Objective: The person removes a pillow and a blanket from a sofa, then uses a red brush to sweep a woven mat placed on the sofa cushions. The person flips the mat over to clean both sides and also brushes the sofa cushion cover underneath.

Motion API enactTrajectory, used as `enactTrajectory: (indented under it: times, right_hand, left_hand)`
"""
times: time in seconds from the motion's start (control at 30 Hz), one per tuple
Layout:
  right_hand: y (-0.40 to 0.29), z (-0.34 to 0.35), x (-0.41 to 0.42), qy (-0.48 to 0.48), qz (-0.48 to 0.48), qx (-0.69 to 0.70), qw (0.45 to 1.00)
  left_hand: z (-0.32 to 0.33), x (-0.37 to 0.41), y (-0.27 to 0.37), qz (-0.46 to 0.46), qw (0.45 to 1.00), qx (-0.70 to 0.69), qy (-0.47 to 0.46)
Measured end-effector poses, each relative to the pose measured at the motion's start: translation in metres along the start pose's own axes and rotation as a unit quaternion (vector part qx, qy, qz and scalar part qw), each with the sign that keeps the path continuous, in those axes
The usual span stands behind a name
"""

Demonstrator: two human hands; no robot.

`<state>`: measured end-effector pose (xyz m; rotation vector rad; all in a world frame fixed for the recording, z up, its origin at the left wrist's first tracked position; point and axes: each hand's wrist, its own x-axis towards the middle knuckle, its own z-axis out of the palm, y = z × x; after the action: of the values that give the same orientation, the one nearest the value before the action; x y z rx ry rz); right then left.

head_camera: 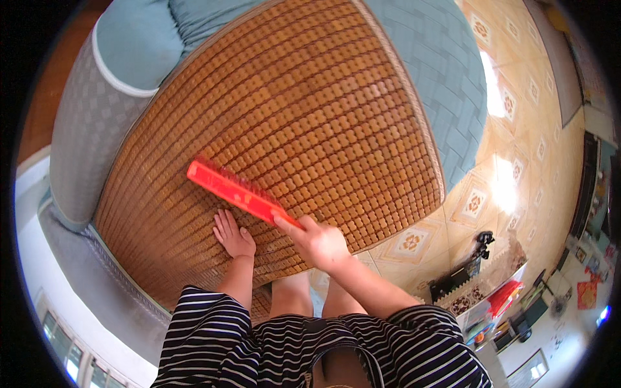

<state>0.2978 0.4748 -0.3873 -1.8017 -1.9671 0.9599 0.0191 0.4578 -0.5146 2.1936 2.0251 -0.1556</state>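
My right hand is closed around the handle of a red plastic bristle brush. The brush points up and to the left across a brown beaded seat mat, its bristles on the side away from me; whether they touch the mat I cannot tell. My left hand rests palm down on the mat near its front edge, just below the brush, fingers slightly spread and holding nothing. The mat lies over a blue-green cushioned sofa seat.
A padded grey armrest with a blue-green end stands at the left. Patterned floor tiles run along the right. A table with a lace-edged brown cloth and a red plastic bag is at the lower right.
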Motion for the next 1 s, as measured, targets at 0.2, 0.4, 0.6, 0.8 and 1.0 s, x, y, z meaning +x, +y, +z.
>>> enactTrajectory:
  times: [0.2,0.4,0.6,0.8,1.0]
  right_hand:
    - [0.133,-0.047,0.021,0.250,0.221,-0.129,0.934]
    - [0.162,-0.142,0.001,0.437,0.215,-0.175,0.856]
    - [0.004,-0.021,0.098,0.259,0.028,-0.069,0.963]
    - [-0.143,0.076,0.156,-0.098,-0.124,-0.004,0.987]
    - [-0.043,0.041,0.148,0.087,0.085,-0.042,0.992]
  left_hand:
    - [0.009,-0.011,-0.012,-0.006,0.999,-0.038,0.028]
    - [0.017,-0.009,-0.014,-0.003,0.996,-0.080,0.036]
    - [0.025,-0.017,-0.018,-0.015,0.993,-0.114,0.033]
    - [0.024,-0.014,-0.018,-0.014,0.994,-0.109,0.003]
    - [0.014,-0.011,-0.021,0.002,0.988,-0.142,0.054]
